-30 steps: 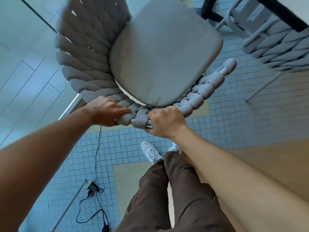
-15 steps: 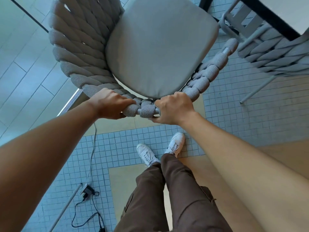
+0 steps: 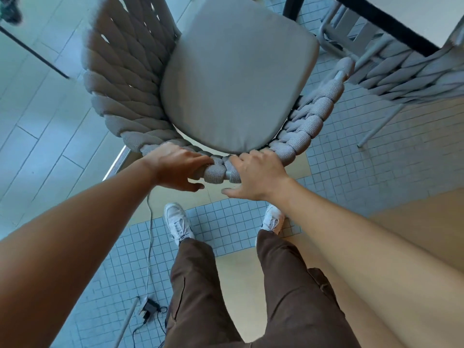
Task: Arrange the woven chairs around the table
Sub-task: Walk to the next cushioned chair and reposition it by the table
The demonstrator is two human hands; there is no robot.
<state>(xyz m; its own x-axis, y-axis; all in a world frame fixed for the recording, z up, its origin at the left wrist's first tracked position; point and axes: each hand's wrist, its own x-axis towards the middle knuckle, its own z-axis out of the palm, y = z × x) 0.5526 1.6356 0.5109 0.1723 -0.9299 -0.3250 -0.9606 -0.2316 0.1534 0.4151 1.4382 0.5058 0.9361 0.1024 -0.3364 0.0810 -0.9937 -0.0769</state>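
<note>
We see two woven chairs (image 3: 226, 79) (image 3: 411, 74) beside one table (image 3: 406, 18). Our left hand (image 3: 175, 167) and right hand (image 3: 258, 175) rest loosely spread on the nearer chair's backrest, thumbs off.

A café-like or patio dining area: small square mosaic floor tiles (image 3: 376, 177) meet pale plank flooring (image 3: 37, 116) at left, and cushioned woven chairs (image 3: 130, 79) stand by a dark-edged counter (image 3: 391, 23) at upper right.

Small-tile floor (image 3: 364, 172) w/ tan patches, pale planks (image 3: 37, 121) at left, black adapter (image 3: 150, 305) & white cable (image 3: 150, 237) lying nr white sneakers (image 3: 178, 223), brown trousers (image 3: 200, 297).
</note>
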